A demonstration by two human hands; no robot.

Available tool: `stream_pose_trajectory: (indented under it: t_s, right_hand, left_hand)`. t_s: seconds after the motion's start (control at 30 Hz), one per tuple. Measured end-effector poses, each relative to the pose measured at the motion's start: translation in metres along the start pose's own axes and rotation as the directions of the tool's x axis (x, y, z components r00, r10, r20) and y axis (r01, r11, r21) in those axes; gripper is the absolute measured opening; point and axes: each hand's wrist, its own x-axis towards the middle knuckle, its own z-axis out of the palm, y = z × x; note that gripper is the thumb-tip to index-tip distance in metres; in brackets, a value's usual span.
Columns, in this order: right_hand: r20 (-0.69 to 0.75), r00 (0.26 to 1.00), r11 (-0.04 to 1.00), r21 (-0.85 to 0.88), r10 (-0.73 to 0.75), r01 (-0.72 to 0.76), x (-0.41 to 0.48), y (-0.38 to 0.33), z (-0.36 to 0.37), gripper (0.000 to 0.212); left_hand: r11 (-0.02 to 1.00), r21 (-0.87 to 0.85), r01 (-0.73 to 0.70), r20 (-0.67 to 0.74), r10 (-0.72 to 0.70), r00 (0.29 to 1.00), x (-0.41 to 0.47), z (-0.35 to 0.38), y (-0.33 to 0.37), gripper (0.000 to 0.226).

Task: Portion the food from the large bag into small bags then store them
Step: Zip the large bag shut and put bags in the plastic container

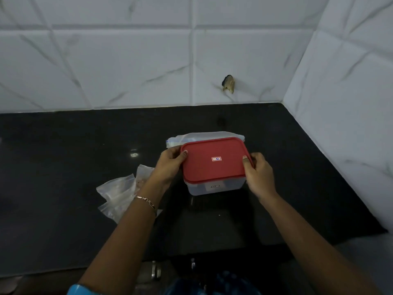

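As left hand (170, 165), right hand (260, 173) grip container (214, 167) | small bags (119, 192) left

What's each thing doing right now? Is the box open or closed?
Box, upright, covered.
Red lid, on top of the box.
Left hand, grips the lid's left edge.
Right hand, grips the lid's right edge.
Small bags, crumpled on the counter, left of the box.
Large bag, lying behind the box.

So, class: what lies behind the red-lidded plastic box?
A clear plastic bag lies on the black counter behind the translucent box; its near part is hidden by the box's red lid.
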Motion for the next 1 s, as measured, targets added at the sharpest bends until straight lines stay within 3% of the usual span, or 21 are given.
stream_pose_trajectory:
  t_s: [0.07,0.13,0.17,0.23,0.3,0.37,0.43,0.6,0.73,0.87,0.93,1.0]
  right_hand:
    - [0.020,0.999,1.000,-0.014,0.028,-0.028,0.000,0.002,-0.002,0.027]
    - [0.043,0.999,0.988,-0.152,0.030,-0.023,-0.002,0.000,-0.004,0.037]
    - [0.001,1.000,0.951,-0.309,-0.029,0.028,-0.004,-0.003,-0.004,0.044]
    - [-0.066,0.953,0.806,-0.553,-0.296,0.212,-0.013,-0.018,0.000,0.059]
    - [0.073,0.865,0.677,-0.592,-0.496,0.438,-0.023,-0.039,0.009,0.075]
    - [0.318,0.807,0.578,-0.572,-0.498,0.582,-0.033,-0.056,0.026,0.090]
    - [0.450,0.769,0.486,-0.598,-0.455,0.637,-0.041,-0.067,0.043,0.097]
    - [0.545,0.702,0.222,-0.695,-0.458,0.684,-0.042,-0.074,0.057,0.082]
    - [0.634,0.657,0.020,-0.713,-0.408,0.701,-0.044,-0.077,0.068,0.062]
    - [0.749,0.509,-0.248,-0.636,-0.423,0.731,-0.048,-0.084,0.061,0.036]
    - [0.795,0.443,-0.297,-0.578,-0.414,0.760,-0.046,-0.087,0.057,0.031]
    - [0.794,0.455,-0.237,-0.571,-0.405,0.786,-0.045,-0.090,0.053,0.027]
  left_hand:
    - [1.000,-0.004,-0.019,0.128,0.019,0.992,0.000,-0.005,-0.006,0.047]
    - [0.997,0.077,-0.024,0.307,-0.001,0.952,-0.001,-0.014,-0.014,0.081]
    - [0.991,0.131,-0.030,0.387,-0.023,0.922,-0.002,-0.017,-0.020,0.099]
    - [0.974,0.216,-0.064,0.471,-0.047,0.881,-0.006,-0.016,-0.033,0.128]
    - [0.962,0.249,-0.109,0.434,-0.011,0.901,-0.008,-0.010,-0.047,0.143]
    - [0.955,0.240,-0.173,0.360,0.078,0.930,-0.007,-0.003,-0.059,0.145]
    - [0.944,0.228,-0.237,0.322,0.156,0.934,-0.006,0.003,-0.064,0.141]
    - [0.925,0.252,-0.284,0.193,0.239,0.952,-0.004,0.007,-0.070,0.130]
    - [0.907,0.291,-0.303,0.179,0.259,0.949,-0.001,0.006,-0.073,0.133]
    - [0.904,0.301,-0.303,0.161,0.265,0.951,-0.002,0.010,-0.074,0.133]
    - [0.898,0.316,-0.306,0.130,0.278,0.952,-0.003,0.014,-0.075,0.125]
    - [0.896,0.322,-0.306,0.115,0.283,0.952,-0.003,0.016,-0.076,0.122]
